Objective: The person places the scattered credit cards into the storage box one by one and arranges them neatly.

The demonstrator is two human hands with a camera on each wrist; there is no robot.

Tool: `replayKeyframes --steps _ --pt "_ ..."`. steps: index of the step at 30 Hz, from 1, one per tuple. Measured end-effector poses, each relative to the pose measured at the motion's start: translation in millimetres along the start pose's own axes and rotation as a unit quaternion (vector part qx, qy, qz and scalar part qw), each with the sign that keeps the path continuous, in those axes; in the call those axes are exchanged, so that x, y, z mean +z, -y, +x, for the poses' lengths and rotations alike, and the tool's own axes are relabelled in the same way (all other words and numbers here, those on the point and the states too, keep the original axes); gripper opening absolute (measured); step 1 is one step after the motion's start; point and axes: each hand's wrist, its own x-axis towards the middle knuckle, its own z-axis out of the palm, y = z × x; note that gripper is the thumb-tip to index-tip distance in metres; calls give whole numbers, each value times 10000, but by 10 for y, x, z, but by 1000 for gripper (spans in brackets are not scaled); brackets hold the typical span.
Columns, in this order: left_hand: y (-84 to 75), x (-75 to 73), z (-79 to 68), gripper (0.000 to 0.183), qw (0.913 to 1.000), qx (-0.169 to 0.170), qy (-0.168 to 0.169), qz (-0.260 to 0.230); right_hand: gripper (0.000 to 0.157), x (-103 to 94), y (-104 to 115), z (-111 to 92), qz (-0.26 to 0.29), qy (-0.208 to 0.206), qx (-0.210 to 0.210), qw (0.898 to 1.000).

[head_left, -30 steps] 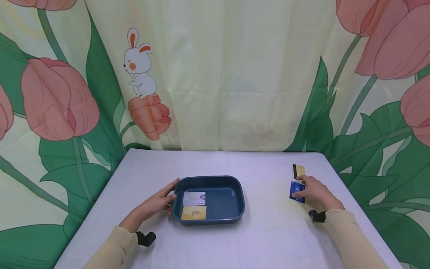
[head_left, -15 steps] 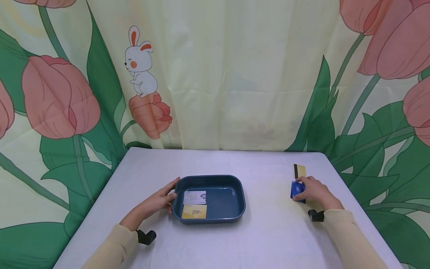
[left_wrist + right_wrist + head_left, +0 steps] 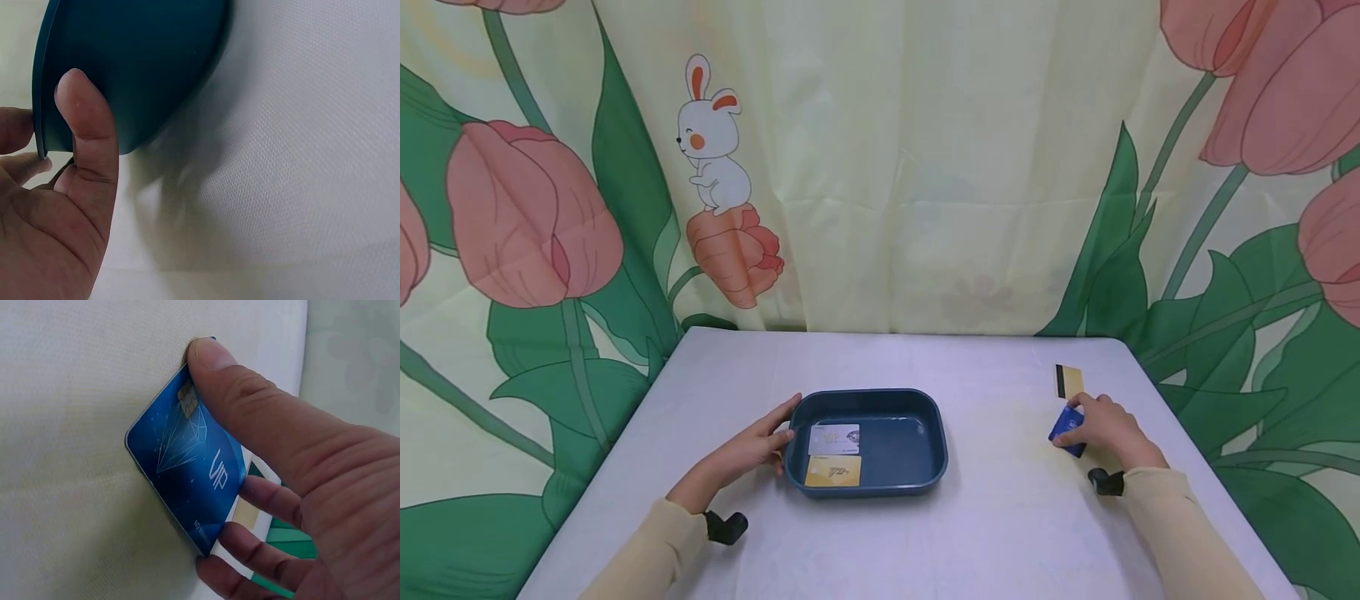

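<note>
In the head view my left hand (image 3: pixel 747 454) rests against the left end of a dark blue rectangular tray (image 3: pixel 904 492), its fingers fairly straight. The left wrist view has the thumb (image 3: pixel 87 125) along the tray's wall and other fingertips near the rim. My right hand (image 3: pixel 1108 429) pinches a blue card (image 3: pixel 187 469) marked VIP by its edges, thumb on one edge and fingers on the opposite one. The card is tilted close over the table. Inside the tray, at its left, a silver-white card (image 3: pixel 834 439) lies behind a gold card (image 3: pixel 832 471).
Beyond the right hand, a gold card with a black stripe (image 3: pixel 1070 382) lies on the white-covered table (image 3: pixel 985 533). A curtain (image 3: pixel 925 183) printed with tulips and a rabbit hangs along the table's back edge.
The blue card, flat on the table at first, has been pinched, turned and tilted up by my right hand. My left hand and the tray keep their place.
</note>
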Motion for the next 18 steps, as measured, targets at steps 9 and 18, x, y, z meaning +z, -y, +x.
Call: replayKeyframes --steps 9,18 --pt "-6 6 -2 67 10000 -40 0 10 39 3 -44 -51 640 -485 236 9965" --pt "-23 13 -13 67 10000 -45 -47 15 39 -15 15 -71 1221 -123 563 9908"
